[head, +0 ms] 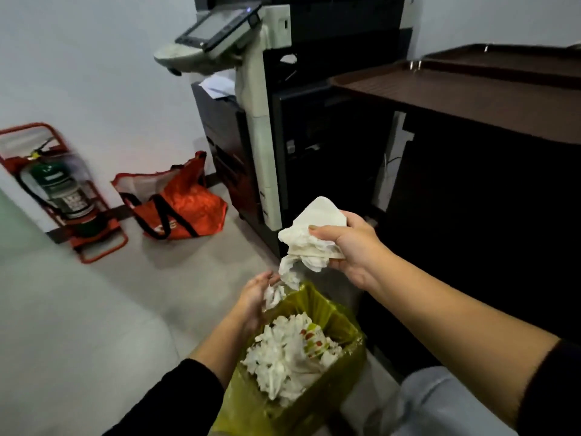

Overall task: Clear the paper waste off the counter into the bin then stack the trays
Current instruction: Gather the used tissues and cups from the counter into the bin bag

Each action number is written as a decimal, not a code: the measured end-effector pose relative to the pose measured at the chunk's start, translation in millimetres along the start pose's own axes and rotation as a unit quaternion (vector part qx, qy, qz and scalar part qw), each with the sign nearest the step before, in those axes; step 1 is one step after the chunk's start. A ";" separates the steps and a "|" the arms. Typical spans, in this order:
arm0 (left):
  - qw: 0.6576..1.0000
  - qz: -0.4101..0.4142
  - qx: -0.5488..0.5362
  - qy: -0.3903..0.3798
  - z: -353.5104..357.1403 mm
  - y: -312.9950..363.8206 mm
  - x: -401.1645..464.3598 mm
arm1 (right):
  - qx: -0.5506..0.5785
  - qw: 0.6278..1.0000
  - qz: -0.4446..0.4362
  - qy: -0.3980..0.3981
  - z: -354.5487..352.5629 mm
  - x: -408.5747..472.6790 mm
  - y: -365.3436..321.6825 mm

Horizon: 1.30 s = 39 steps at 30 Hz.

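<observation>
A bin (327,313) lined with a yellow-green bag stands on the floor below me, filled with crumpled white paper. My right hand (352,250) grips a bundle of white paper waste (311,237) just above the bin's far rim, a strip of it hanging down. My left hand (254,297) hovers over the bin's left rim with its fingers loosely spread, and a small crumpled tissue (273,295) lies against them. Two dark brown trays (471,89) lie on the counter at the upper right, the nearer one overlapping the far one (515,59).
A large photocopier (283,105) stands ahead against the wall, left of the dark counter. An orange shopping bag (179,199) and a fire extinguisher in a red stand (56,190) sit on the floor at the left. My knee (440,404) is beside the bin.
</observation>
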<state>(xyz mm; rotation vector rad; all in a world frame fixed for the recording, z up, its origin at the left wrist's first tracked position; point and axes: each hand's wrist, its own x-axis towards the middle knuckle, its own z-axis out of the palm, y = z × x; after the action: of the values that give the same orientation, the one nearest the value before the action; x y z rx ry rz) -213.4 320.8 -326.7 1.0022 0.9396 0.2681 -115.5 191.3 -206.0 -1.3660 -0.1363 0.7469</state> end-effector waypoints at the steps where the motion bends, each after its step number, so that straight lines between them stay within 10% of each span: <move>1: 1.000 -0.016 0.000 0.006 -2.6 -11.6 10.3 | 0.005 1.000 0.014 0.011 -1.8 8.2 11.2; 12: 0.992 0.013 -0.032 -0.125 26.5 -45.3 39.2 | -0.031 0.991 0.110 0.077 -16.6 71.3 101.6; 21: 0.993 -0.010 0.020 0.115 -11.4 -74.9 76.9 | -0.094 0.973 0.134 0.160 -24.6 91.3 138.5; 29: 0.983 -0.020 0.141 0.112 -56.8 -99.3 92.1 | -0.086 0.954 0.193 0.214 -43.9 104.7 153.3; 39: 0.977 0.019 0.165 0.132 -56.7 -78.3 84.0 | -0.189 0.918 0.336 0.090 -29.3 84.4 158.3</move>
<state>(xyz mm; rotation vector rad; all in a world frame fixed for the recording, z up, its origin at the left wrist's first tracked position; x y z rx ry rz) -223.8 361.5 -447.6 1.3110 1.2352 0.2878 -99.9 216.0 -385.3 -1.8747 0.3771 1.1996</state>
